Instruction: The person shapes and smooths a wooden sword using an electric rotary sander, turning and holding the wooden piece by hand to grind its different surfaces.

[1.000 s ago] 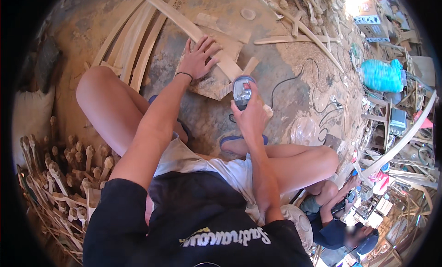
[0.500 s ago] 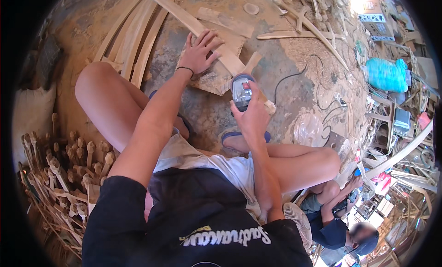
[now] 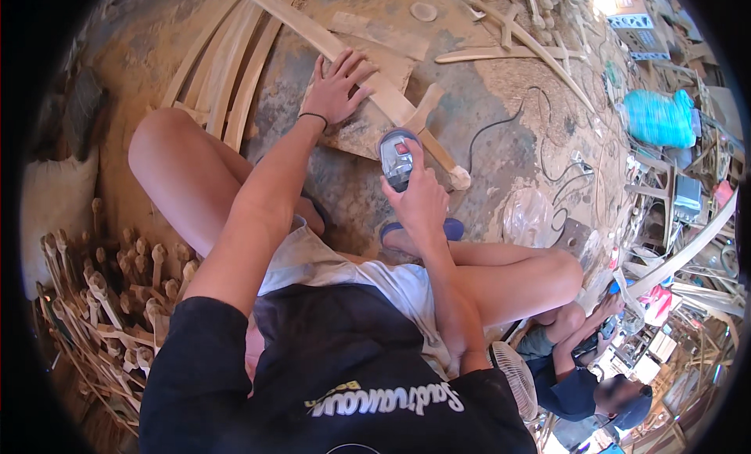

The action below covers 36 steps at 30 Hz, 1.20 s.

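Note:
A pale wooden sword (image 3: pixel 389 96) with a long curved blade lies slantwise across a wooden board (image 3: pixel 352 141) on the ground; its crosspiece and knobbed handle point toward the lower right. My left hand (image 3: pixel 332 90) presses flat on the blade, fingers spread. In my right hand (image 3: pixel 422 200) is a grey handheld power tool (image 3: pixel 397 161) with a rounded body and a red switch, its kind not plain. The tool's head is beside the blade near the crosspiece; whether they touch is hidden.
Several curved wooden strips (image 3: pixel 235 71) lie at the upper left. Carved sticks (image 3: pixel 117 297) stand bundled at the lower left. A dark cord (image 3: pixel 504 129) loops over the ground on the right. Another person (image 3: pixel 571 376) sits beyond a fan (image 3: pixel 512 376) at the lower right.
My right hand has moved the power tool slightly left and down, showing more of the sword's handle and crosspiece. My left hand stays flat on the blade.

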{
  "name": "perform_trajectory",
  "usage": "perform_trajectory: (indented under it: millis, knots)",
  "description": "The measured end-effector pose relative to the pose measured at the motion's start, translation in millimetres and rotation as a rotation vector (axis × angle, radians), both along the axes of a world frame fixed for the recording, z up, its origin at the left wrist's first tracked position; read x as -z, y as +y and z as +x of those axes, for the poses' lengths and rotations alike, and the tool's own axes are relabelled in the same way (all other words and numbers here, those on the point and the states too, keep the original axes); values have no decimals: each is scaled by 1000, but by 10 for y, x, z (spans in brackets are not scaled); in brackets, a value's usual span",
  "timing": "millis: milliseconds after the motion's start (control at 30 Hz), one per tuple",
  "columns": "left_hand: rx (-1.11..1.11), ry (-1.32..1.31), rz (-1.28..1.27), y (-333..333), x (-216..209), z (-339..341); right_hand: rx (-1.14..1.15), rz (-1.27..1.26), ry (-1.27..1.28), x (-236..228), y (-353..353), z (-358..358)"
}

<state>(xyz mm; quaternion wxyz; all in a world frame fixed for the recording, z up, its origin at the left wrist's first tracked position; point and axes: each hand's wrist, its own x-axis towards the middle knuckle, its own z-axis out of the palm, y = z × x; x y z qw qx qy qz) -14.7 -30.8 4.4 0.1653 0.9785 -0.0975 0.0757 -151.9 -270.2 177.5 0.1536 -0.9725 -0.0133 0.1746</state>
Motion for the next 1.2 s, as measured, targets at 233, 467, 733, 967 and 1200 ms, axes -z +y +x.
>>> perform_trajectory:
  millis: [233, 467, 733, 967, 1200]
  knots:
    - [-38, -98, -142, 1, -134, -117, 201, 160, -222, -122, -375, 47]
    - [15, 151, -158, -985, -537, -967, 541, 365, -583, -367, -1058, 84]
    - [-2, -5, -359, -627, -826, -1271, 705, 466, -830, -501, -1807, -28]
    - [243, 117, -315, 535, -1702, -1619, 834, 909, -785, -548, -1894, 25]
    - [466, 133, -64, 1189, -1283, -981, 787, 1003, -690, -556, -1739, 98]
